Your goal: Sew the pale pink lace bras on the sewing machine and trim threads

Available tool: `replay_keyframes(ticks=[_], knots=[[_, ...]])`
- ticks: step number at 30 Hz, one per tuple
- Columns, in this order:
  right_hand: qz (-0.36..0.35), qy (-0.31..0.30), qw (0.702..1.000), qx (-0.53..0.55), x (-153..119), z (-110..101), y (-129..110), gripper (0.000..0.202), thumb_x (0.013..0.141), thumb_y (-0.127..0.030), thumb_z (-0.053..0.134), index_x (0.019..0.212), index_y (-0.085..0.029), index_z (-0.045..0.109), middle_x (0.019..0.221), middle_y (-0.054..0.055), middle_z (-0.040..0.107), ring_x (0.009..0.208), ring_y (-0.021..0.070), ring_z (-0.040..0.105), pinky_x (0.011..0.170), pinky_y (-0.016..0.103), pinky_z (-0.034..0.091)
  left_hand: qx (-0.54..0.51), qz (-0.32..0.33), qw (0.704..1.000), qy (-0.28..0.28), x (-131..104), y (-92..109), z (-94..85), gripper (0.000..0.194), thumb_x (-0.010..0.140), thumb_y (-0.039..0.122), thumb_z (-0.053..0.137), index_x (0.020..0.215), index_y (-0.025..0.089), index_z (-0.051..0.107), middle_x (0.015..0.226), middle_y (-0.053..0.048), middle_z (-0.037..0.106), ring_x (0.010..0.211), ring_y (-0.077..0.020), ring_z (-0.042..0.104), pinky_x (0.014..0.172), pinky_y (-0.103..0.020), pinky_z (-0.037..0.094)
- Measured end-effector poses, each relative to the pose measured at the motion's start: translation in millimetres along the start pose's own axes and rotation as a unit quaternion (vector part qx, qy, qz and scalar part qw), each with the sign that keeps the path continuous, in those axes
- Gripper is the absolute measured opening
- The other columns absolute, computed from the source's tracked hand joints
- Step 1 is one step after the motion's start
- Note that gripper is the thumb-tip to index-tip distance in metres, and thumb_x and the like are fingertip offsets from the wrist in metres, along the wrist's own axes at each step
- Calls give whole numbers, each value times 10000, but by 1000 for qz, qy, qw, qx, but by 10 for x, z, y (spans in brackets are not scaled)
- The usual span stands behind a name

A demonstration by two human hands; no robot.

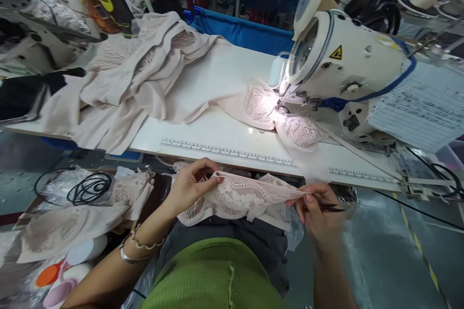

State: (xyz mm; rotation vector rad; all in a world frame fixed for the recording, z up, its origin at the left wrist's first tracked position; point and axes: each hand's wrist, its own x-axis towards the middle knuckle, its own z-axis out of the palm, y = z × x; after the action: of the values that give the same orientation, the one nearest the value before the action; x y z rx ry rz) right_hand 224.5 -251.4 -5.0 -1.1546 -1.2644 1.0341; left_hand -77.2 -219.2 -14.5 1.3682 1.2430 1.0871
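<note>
A pale pink lace bra is stretched between my two hands above my lap. My left hand pinches its upper edge between thumb and fingers. At the other end, my right hand pinches the tapered tip of the fabric. A dark, pointed tool also sticks out of my right hand; its kind is hard to make out. Beyond the table edge, a second lace bra lies under the lit needle of the sewing machine, and neither hand touches it.
A heap of pale bra pieces covers the table's left side. A ruler strip runs along the front edge. Lower left are more lace pieces, a coiled black cord and bottles. A handwritten sheet hangs at right.
</note>
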Motion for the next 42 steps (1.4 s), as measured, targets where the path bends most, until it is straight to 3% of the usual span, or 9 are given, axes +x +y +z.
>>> replay_keyframes(ticks=[8,13,17,23,29,34,37,39,42], knots=[[58,0,995,-78,80,13,109,192,883,-394,731,961,-238,649,781,-12,660,387,99,532,341,248,427,-92,40,994,42,-38,49,58,126,738,219,839,725,186,718,807,-46,705,815,-187,668,751,-295,550],[74,1,985,-155,113,77,57,230,877,-428,714,809,-210,686,713,-25,601,382,86,508,379,259,431,-109,12,993,42,-56,-3,15,108,777,233,828,787,205,724,915,-45,742,920,-214,699,825,-308,574],[84,9,989,-119,126,68,32,236,867,-407,725,754,-211,656,708,-32,605,369,81,496,373,258,417,-101,-8,994,50,-42,-72,0,121,776,248,837,783,224,718,897,-24,731,886,-192,685,738,-255,557],[98,1,995,-27,138,34,75,234,850,-412,756,807,-207,653,680,-26,657,367,80,478,381,256,404,-89,2,993,73,-10,-125,-10,129,727,238,865,754,223,740,964,-23,706,950,-190,652,796,-248,533],[83,-3,996,-36,137,-40,58,251,829,-438,780,787,-212,679,727,-4,653,383,71,416,366,260,364,-97,9,992,74,0,-108,-2,114,724,214,859,738,216,746,853,-11,682,832,-167,633,732,-252,507],[16,-39,999,-31,198,-201,-108,197,788,-367,834,727,-227,710,734,27,629,520,129,527,424,265,397,-146,7,989,27,16,-41,10,151,702,188,862,716,183,711,833,-19,683,815,-162,641,726,-252,504],[-2,-101,995,-2,261,-252,-276,179,802,-342,822,716,-229,713,701,18,611,531,129,507,432,259,373,-133,-40,988,-67,36,55,-3,179,778,247,809,743,170,651,895,-42,690,856,-184,653,755,-277,518],[10,-145,989,-23,276,-194,-411,180,815,-330,802,718,-224,692,689,10,594,549,129,498,457,259,371,-68,-38,986,-146,29,157,41,118,874,275,721,898,181,655,1065,-77,694,1011,-221,653,877,-325,516],[51,-205,969,-128,269,38,-572,158,834,-269,750,725,-214,650,676,-14,555,573,120,485,505,254,368,4,51,969,-244,-10,316,239,289,958,278,620,1237,211,583,1327,-116,604,1240,-254,556,1054,-377,438]])
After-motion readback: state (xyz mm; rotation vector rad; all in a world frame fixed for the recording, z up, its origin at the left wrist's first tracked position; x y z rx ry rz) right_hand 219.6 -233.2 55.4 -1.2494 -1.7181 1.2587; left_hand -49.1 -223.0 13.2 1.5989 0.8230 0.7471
